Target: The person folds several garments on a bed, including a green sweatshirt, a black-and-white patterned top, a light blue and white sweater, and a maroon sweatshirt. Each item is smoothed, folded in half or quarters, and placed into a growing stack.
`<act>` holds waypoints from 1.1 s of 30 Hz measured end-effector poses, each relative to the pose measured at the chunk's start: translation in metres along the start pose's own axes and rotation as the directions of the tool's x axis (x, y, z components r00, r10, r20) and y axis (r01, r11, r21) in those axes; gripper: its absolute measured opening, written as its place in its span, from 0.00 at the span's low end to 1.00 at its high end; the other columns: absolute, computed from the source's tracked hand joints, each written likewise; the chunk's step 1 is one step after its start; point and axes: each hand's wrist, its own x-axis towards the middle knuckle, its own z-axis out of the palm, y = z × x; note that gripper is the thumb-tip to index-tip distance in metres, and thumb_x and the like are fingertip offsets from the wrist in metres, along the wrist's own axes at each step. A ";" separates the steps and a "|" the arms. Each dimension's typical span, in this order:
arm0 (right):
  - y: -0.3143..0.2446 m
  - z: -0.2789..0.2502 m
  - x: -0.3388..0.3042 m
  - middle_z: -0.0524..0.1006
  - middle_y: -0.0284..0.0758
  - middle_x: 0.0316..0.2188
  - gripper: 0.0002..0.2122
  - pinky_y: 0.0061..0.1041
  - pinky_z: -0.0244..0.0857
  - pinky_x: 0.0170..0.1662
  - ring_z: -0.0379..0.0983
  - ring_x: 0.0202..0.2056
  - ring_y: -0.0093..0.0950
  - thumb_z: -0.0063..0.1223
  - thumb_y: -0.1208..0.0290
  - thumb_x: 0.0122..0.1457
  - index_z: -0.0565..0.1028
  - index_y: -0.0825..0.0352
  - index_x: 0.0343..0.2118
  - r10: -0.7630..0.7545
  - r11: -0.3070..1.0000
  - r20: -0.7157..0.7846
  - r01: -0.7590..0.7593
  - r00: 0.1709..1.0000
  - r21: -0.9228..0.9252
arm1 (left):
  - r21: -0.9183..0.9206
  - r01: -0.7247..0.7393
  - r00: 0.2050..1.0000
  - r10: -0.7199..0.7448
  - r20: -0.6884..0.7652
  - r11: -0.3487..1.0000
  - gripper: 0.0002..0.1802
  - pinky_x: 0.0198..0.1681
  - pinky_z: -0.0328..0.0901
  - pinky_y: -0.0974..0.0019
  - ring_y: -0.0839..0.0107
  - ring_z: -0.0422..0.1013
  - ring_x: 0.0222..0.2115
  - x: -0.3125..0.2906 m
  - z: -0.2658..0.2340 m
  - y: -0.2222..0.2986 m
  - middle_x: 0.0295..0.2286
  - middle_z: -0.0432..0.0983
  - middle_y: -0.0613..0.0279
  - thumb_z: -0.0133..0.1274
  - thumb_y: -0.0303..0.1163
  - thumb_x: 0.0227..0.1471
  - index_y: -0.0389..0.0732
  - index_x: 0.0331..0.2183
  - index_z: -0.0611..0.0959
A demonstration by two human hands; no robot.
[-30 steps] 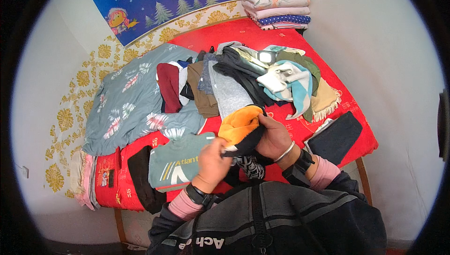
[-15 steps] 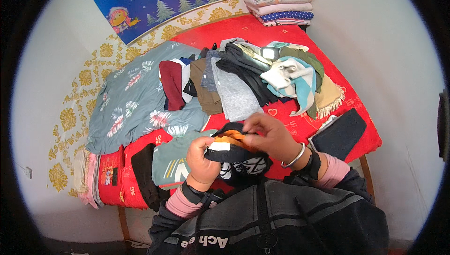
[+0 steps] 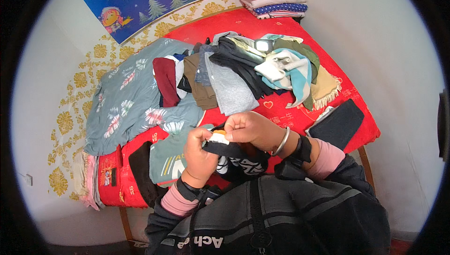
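The small black cloth garment with an orange lining (image 3: 234, 149) is now folded shut, so almost no orange is seen. It is gripped at the bed's near edge by the left hand (image 3: 199, 149) and, at 3 o'clock, the right hand (image 3: 251, 131). The clothes pile (image 3: 243, 74) lies at 12 o'clock.

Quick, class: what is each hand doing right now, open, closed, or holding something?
Left hand: closed on the black garment.
Right hand: closed on the same black garment, near its white tag.
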 end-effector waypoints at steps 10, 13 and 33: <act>0.003 0.002 0.000 0.68 0.22 0.20 0.05 0.11 0.53 0.25 0.61 0.22 0.10 0.52 0.70 0.55 0.70 0.64 0.27 0.015 0.987 -0.044 -0.007 0.999 0.162 | -0.086 0.107 0.993 -0.111 -0.040 0.990 0.13 0.27 0.61 0.75 0.80 0.63 0.22 0.012 0.007 0.001 0.21 0.67 0.66 0.58 0.23 0.43 0.37 0.31 0.70; 0.008 0.009 0.004 0.68 0.24 0.19 0.07 0.13 0.54 0.22 0.62 0.21 0.12 0.54 0.69 0.53 0.70 0.65 0.25 -0.113 0.978 -0.100 0.129 0.989 0.163 | -0.096 0.117 0.993 -0.118 -0.007 0.988 0.13 0.27 0.61 0.75 0.81 0.63 0.23 0.016 0.008 0.001 0.22 0.68 0.66 0.58 0.23 0.44 0.37 0.32 0.71; 0.017 -0.013 -0.009 0.68 0.27 0.28 0.06 0.16 0.56 0.31 0.63 0.28 0.18 0.56 0.77 0.48 0.68 0.63 0.24 -0.153 0.905 0.101 0.098 0.983 0.413 | -0.364 -0.014 0.999 -0.006 -0.053 0.931 0.13 0.35 0.66 0.70 0.70 0.72 0.30 -0.001 0.009 -0.009 0.29 0.74 0.57 0.55 0.19 0.45 0.38 0.33 0.69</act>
